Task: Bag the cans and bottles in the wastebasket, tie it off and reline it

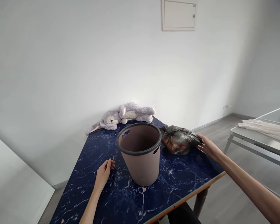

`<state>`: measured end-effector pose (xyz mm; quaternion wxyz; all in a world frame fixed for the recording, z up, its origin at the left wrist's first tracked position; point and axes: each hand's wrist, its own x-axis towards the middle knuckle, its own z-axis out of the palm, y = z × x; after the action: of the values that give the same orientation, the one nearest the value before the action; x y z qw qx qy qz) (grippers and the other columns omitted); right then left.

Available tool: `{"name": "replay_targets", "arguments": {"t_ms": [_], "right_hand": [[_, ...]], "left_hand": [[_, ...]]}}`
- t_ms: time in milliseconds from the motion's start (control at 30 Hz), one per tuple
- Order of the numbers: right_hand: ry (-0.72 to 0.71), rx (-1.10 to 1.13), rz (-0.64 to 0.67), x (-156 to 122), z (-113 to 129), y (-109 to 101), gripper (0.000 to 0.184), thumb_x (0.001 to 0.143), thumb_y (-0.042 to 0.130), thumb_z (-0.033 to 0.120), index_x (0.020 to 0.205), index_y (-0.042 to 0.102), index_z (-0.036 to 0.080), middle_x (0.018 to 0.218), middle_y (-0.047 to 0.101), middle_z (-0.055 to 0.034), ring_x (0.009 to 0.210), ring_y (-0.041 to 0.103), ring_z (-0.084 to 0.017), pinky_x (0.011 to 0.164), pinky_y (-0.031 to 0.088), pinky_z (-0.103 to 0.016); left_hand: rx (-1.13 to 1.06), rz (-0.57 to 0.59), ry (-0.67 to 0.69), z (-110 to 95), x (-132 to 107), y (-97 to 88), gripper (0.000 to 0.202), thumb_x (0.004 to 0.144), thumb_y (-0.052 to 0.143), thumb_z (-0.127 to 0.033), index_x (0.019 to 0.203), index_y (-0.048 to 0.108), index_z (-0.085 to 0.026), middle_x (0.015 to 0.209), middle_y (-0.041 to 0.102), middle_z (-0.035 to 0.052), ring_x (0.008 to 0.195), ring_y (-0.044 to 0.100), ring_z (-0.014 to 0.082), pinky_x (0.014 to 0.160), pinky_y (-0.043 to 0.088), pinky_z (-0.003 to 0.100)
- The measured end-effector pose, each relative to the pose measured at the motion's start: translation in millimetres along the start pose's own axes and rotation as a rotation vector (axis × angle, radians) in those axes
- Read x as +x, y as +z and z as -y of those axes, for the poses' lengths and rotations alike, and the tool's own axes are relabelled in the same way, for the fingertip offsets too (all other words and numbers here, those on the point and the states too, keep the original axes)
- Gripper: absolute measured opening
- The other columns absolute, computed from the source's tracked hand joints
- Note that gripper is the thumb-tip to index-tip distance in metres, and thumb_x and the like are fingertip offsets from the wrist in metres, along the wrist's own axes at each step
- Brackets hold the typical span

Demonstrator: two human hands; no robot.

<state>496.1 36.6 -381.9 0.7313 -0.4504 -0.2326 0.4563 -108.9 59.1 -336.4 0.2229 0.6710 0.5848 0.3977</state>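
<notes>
Fingers of the left hand [104, 172] rest half-curled on the blue marbled table [130, 205], gripping nothing, just beside the upright bin [141, 161] (grey-rimmed, slotted handles). Right of it lies a black bag [178, 141]; the right hand [207, 147] touches its end, fingers outstretched.

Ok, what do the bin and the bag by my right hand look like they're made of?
Bin: matte plastic, probably; smooth taupe wall with moulded handle slots. Bag: thin glossy black plastic film, crinkled, with highlights.
</notes>
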Motion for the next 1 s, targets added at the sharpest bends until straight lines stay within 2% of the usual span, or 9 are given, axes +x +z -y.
{"name": "replay_targets", "arguments": {"t_ms": [100,300,500,600,700,833,933,1000], "right_hand": [[0.028,-0.051,0.034,1.0,-5.0,0.9,0.025,0.089,0.077,0.03,0.112,0.076,0.019,0.111,0.08,-0.0054,0.088,0.076,-0.018,0.073,0.063,-0.02],[-0.008,-0.177,0.046,-1.1,-12.4,5.8,0.016,0.09,0.075,0.031,0.103,0.08,0.023,0.125,0.078,-0.003,0.116,0.072,-0.018,0.089,0.059,-0.016],[-0.062,-0.334,0.067,-11.5,-12.6,6.6,0.026,0.084,0.084,0.041,0.102,0.081,0.022,0.119,0.08,-0.0027,0.129,0.066,-0.024,0.115,0.048,-0.029],[-0.139,-0.381,0.019,-16.3,-13.4,7.1,0.025,0.085,0.082,0.041,0.104,0.081,0.025,0.122,0.079,-0.0017,0.133,0.063,-0.025,0.122,0.041,-0.033],[-0.228,-0.396,-0.098,-22.9,-20.2,4.0,0.025,0.087,0.076,0.039,0.108,0.079,0.025,0.122,0.078,-0.0024,0.13,0.064,-0.025,0.117,0.047,-0.035],[-0.296,-0.424,-0.228,-36.6,-36.7,-5.5,0.029,0.085,0.074,0.036,0.112,0.074,0.025,0.115,0.078,-0.0051,0.113,0.071,-0.026,0.1,0.059,-0.037],[-0.328,-0.487,-0.253,-46.1,-46.8,-9.4,0.032,0.078,0.076,0.032,0.11,0.071,0.025,0.11,0.077,-0.0064,0.105,0.073,-0.025,0.095,0.059,-0.036],[-0.354,-0.54,-0.261,-50.3,-49.5,-9.2,0.028,0.075,0.074,0.032,0.102,0.072,0.024,0.109,0.074,-0.007,0.101,0.072,-0.025,0.093,0.058,-0.037]], "left_hand": [[0.011,0.003,0.002,0.2,0.7,0.5,0.061,0.096,0.043,-0.076,0.088,0.075,-0.024,0.082,0.076,0.0068,0.081,0.072,0.0274,0.077,0.054,0.034],[0.033,0.014,-0.007,0.1,0.2,1.1,0.061,0.096,0.043,-0.076,0.089,0.075,-0.025,0.084,0.076,0.007,0.083,0.072,0.0276,0.077,0.053,0.034],[0.043,0.017,-0.005,-1.6,1.1,1.5,0.061,0.097,0.042,-0.076,0.088,0.075,-0.025,0.084,0.076,0.0067,0.084,0.072,0.0276,0.079,0.053,0.034],[0.046,0.014,0.003,-0.9,1.8,1.8,0.061,0.097,0.042,-0.076,0.089,0.074,-0.024,0.083,0.076,0.0065,0.083,0.072,0.0275,0.079,0.052,0.034],[0.051,0.012,0.01,-0.2,2.3,2.1,0.06,0.097,0.043,-0.075,0.089,0.075,-0.025,0.083,0.076,0.006,0.083,0.071,0.0269,0.078,0.053,0.034],[0.062,0.008,0.018,-1.2,3.1,3.0,0.06,0.097,0.044,-0.075,0.089,0.075,-0.025,0.083,0.076,0.0058,0.082,0.072,0.0266,0.078,0.054,0.033],[0.071,0.012,0.022,-2.7,3.4,3.4,0.061,0.097,0.043,-0.077,0.089,0.075,-0.025,0.083,0.077,0.0061,0.082,0.072,0.0269,0.077,0.055,0.033],[0.075,0.017,0.025,-3.0,3.7,3.3,0.061,0.097,0.043,-0.076,0.09,0.075,-0.025,0.084,0.077,0.0062,0.083,0.072,0.0268,0.076,0.055,0.033]]}}
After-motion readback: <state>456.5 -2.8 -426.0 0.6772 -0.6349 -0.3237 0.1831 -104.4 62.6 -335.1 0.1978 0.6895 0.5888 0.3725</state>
